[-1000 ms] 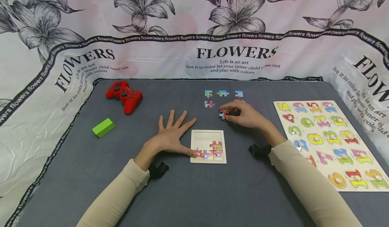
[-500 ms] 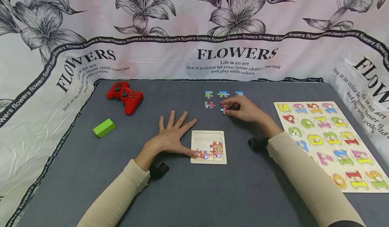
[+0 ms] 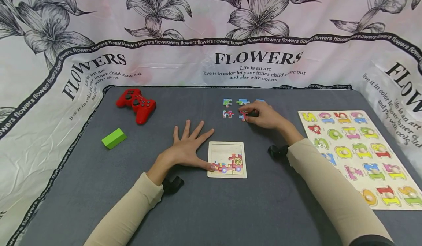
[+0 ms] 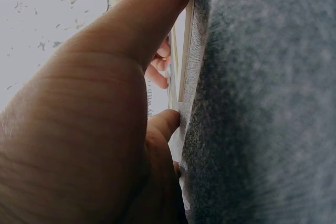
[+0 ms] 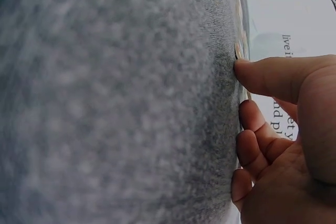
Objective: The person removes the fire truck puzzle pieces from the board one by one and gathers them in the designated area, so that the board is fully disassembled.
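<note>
My left hand (image 3: 184, 149) lies with its fingers spread on the grey cloth, and its thumb rests on the lower left corner of a small wooden puzzle tray (image 3: 211, 147). Joined jigsaw pieces (image 3: 236, 161) with a red and pink vehicle picture fill the tray's bottom and right side. Farther away, my right hand (image 3: 265, 116) pinches a red and blue jigsaw piece (image 3: 243, 115) between thumb and index finger, low at the cloth. Left of it lies another red piece (image 3: 228, 114). Behind are a green and blue piece (image 3: 227, 102), a wider piece (image 3: 243, 101) and a partly hidden piece (image 3: 260, 100).
A red game controller (image 3: 136, 105) and a green block (image 3: 114, 138) lie at the left. At the right, a large number board (image 3: 329, 154) with knobbed pieces is partly covered by the right sleeve. A flower-printed curtain (image 3: 184, 63) hangs beyond the table's back edge.
My right hand has slid the pinched jigsaw piece away from me, level with the red piece on its left. It now covers most of the far right piece. My left hand stays put.
</note>
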The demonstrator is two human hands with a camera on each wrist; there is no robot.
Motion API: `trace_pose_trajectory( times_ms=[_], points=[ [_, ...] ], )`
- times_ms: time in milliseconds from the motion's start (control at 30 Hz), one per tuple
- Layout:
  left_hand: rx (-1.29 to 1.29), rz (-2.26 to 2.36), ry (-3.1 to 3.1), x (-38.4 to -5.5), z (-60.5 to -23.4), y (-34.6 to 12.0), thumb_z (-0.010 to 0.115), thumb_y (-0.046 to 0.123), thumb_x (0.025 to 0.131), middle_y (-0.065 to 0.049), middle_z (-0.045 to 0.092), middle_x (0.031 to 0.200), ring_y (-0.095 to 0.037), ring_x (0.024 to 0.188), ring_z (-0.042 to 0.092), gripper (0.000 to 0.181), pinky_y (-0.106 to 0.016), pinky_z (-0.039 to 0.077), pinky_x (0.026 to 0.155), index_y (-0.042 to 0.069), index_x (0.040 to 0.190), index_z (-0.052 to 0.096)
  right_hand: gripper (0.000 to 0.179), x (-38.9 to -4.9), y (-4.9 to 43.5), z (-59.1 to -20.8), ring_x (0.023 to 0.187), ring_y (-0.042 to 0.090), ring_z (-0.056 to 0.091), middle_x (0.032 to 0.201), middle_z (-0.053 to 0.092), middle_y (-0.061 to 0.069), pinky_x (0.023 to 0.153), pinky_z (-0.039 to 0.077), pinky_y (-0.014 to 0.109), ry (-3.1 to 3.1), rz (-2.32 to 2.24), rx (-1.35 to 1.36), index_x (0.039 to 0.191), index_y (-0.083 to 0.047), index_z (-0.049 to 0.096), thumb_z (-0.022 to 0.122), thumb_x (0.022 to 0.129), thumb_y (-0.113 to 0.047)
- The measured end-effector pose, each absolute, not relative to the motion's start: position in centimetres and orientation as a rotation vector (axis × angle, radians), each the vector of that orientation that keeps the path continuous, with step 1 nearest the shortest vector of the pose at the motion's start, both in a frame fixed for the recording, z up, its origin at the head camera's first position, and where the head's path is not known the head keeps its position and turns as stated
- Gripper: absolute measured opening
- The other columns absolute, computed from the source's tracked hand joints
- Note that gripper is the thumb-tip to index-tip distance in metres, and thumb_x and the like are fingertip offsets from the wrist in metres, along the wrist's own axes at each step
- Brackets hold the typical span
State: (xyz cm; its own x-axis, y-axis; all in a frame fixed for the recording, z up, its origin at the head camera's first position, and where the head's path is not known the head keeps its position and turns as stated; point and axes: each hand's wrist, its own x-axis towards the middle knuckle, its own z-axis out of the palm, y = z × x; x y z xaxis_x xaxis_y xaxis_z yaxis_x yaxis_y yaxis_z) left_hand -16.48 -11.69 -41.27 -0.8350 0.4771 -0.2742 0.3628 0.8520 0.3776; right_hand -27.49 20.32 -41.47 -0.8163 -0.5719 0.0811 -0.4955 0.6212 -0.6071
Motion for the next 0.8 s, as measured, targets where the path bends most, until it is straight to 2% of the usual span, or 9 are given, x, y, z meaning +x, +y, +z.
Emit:
trace_pose_trajectory(
  times_ms=[233,567,800],
  points=[
    [0.631,0.442,2.667,-16.5,-41.4,-11.7,0.076,0.076,0.070,0.000,-0.009,0.174,-0.041,0.155,-0.025,0.118,-0.074,-0.017,0.114,0.040,0.164,0.013,0.042,-27.0,20.4,-41.4,0.097,0.029,0.050,0.116,0.064,0.015,0.087,0.030,0.042,2.730,-0.969,-0.768,0.137,-0.012,0.065,0.070,0.095,-0.012],
    [0.629,0.425,2.671,-16.5,-41.4,-11.7,0.076,0.077,0.070,0.000,-0.009,0.174,-0.041,0.155,-0.025,0.119,-0.074,-0.016,0.115,0.040,0.164,0.013,0.045,-26.7,20.7,-41.9,0.106,0.033,0.056,0.124,0.068,0.015,0.094,0.030,0.058,2.814,-1.013,-0.659,0.131,-0.013,0.070,0.080,0.089,-0.026],
    [0.632,0.436,2.671,-16.6,-41.3,-11.8,0.076,0.076,0.070,0.000,-0.008,0.174,-0.041,0.156,-0.024,0.119,-0.075,-0.016,0.114,0.040,0.164,0.013,0.047,-26.4,20.4,-41.9,0.103,0.032,0.051,0.121,0.066,0.015,0.088,0.024,0.051,2.857,-1.027,-0.541,0.127,-0.011,0.071,0.083,0.086,-0.029]
  ],
)
